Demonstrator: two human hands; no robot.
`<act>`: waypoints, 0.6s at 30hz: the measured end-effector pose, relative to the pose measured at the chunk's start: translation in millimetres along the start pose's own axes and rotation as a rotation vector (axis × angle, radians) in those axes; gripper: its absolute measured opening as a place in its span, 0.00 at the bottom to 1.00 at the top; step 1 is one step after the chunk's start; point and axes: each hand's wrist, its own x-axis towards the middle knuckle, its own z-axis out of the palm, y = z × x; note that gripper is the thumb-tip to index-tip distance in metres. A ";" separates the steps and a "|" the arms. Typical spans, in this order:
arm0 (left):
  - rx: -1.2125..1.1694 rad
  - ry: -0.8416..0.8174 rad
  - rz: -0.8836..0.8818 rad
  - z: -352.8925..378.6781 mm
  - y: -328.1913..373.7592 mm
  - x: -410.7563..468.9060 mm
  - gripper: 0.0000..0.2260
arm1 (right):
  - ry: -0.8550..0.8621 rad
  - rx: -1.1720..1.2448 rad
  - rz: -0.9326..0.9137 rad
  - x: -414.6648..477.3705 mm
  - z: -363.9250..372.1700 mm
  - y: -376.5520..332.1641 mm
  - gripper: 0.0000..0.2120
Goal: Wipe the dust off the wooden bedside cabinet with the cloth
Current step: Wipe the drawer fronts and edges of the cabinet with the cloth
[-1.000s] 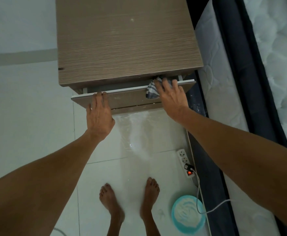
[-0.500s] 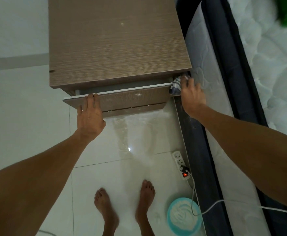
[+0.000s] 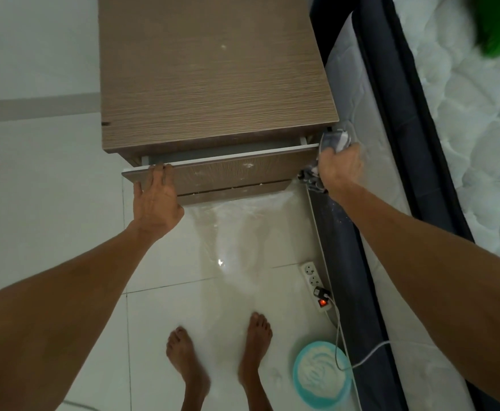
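Change since half a second ago: my right hand (image 3: 340, 169) has slid off the drawer's top edge and now sits past its right corner, in the gap beside the bed; my left hand (image 3: 157, 197) has not shifted. Item, cabinet (image 3: 213, 75): wooden, seen from above, its long axis running away from me, front facing my feet; a few pale dust specks show on the top. Item, drawer (image 3: 237, 170): top one, pulled partly out, its front running left to right and tilted, white dust smears on the face. Item, cloth (image 3: 333, 141): grey and white, bunched, in my right hand at the drawer's right end; one bit sticks out above my fingers toward the cabinet corner, another hangs below near the wrist. Right hand closed around the cloth. Left hand flat and spread, fingers together, fingertips on the drawer's top edge near its left end, gripping nothing. Item, floor (image 3: 50, 203): white tile, a dusty patch in front of the cabinet, my bare feet on it. Item, power strip (image 3: 315, 281): on the floor along the bed (image 3: 391, 173), red switch lit, one plug in. Item, bowl (image 3: 320, 376): teal, with white powder, right of my feet.
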 end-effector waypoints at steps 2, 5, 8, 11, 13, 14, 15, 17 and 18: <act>-0.014 0.014 -0.043 -2.0 -9.0 -0.5 0.36 | 0.014 0.063 -0.008 -7.2 5.2 -16.4 0.21; 0.005 0.004 -0.056 -3.3 -24.8 -1.0 0.36 | -0.017 0.090 -0.024 -21.5 21.1 -32.7 0.19; -0.001 0.000 -0.024 -2.8 -38.9 -1.2 0.35 | -0.046 0.058 -0.067 -40.4 41.5 -41.0 0.16; 0.000 0.008 0.028 -2.4 -48.9 -1.0 0.35 | -0.063 0.040 -0.099 -64.8 66.0 -52.1 0.15; -0.021 0.007 0.053 -1.8 -54.4 -0.3 0.34 | -0.072 0.037 -0.137 -83.5 82.9 -60.7 0.14; -0.043 0.008 0.064 -1.6 -57.0 0.2 0.34 | -0.076 0.033 -0.162 -92.4 91.2 -64.6 0.14; -0.064 0.008 0.072 -1.4 -59.6 0.7 0.34 | -0.084 0.022 -0.187 -101.2 99.7 -67.9 0.14; -0.091 0.010 0.085 -2.1 -63.8 1.4 0.34 | -0.108 -0.007 -0.237 -118.2 114.9 -74.2 0.13; -0.106 0.016 0.091 -2.8 -66.1 2.1 0.33 | -0.123 -0.019 -0.261 -126.1 121.7 -77.3 0.13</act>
